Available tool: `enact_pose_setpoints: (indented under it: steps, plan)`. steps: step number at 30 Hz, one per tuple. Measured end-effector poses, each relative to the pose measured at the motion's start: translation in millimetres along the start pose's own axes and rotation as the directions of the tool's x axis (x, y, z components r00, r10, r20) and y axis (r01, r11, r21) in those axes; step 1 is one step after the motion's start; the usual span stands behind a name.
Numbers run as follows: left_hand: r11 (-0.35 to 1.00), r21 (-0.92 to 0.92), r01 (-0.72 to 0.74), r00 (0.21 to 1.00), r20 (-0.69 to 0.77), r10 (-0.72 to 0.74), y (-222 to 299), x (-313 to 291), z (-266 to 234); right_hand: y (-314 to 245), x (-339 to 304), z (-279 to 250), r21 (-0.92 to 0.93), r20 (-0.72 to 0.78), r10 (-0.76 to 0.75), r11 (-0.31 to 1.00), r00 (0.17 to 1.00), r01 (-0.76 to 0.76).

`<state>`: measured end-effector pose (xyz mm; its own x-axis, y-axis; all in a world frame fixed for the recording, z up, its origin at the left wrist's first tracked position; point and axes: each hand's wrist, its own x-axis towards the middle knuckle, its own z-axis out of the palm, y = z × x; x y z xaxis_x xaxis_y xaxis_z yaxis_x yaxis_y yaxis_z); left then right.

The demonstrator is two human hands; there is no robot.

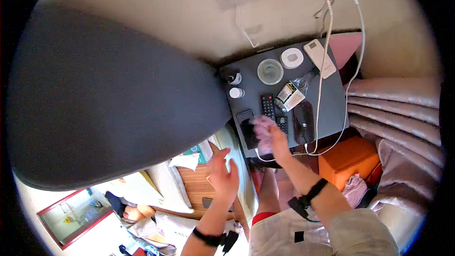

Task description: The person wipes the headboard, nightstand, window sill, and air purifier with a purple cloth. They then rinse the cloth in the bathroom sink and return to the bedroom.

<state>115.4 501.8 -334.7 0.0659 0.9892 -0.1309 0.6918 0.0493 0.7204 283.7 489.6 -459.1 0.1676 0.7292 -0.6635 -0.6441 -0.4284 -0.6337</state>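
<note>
My right hand [279, 141] is closed on a crumpled pink cloth [264, 130] at the near edge of a small dark grey table [332, 109]. The cloth hangs over part of a black phone-like device [244, 119] with a white cable. Just right of the cloth lies a small black remote [282, 124], and beyond it a longer remote [268, 105]. My left hand [223, 175] is raised left of the table, fingers apart, with nothing in it. Each wrist wears a black strap with a small device.
On the table are a clear bowl [270, 71], a white ring-shaped item [291, 58], a pale flat device [320, 58], a white bottle [236, 93], a carton [290, 96] and a dark case [303, 122]. White cables [347, 95] cross it. A grey padded headboard [113, 99] stands left, an orange box [346, 159] right.
</note>
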Motion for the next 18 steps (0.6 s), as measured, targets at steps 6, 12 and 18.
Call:
enact_pose_setpoints:
  steps: [6, 12, 18]
  plan:
    - [0.893, 0.29, 0.345, 0.929, 0.032, -0.369, -77.8, 9.2, 137.5, -44.0, 9.3, -35.0, -0.034, 0.08, -0.071, 0.997, 0.994, 0.074]
    - [0.818, 0.32, 0.478, 0.879, -0.167, -0.447, -85.2, 27.9, 186.4, -37.4, 44.2, -21.6, -0.221, 0.266, -0.044, 0.97, 0.963, 0.105]
    - [0.799, 0.334, 0.5, 0.859, -0.072, -0.507, -96.6, 18.4, 181.6, -21.9, 79.9, 2.6, -0.616, 0.45, -0.253, 0.606, 0.856, 0.503]
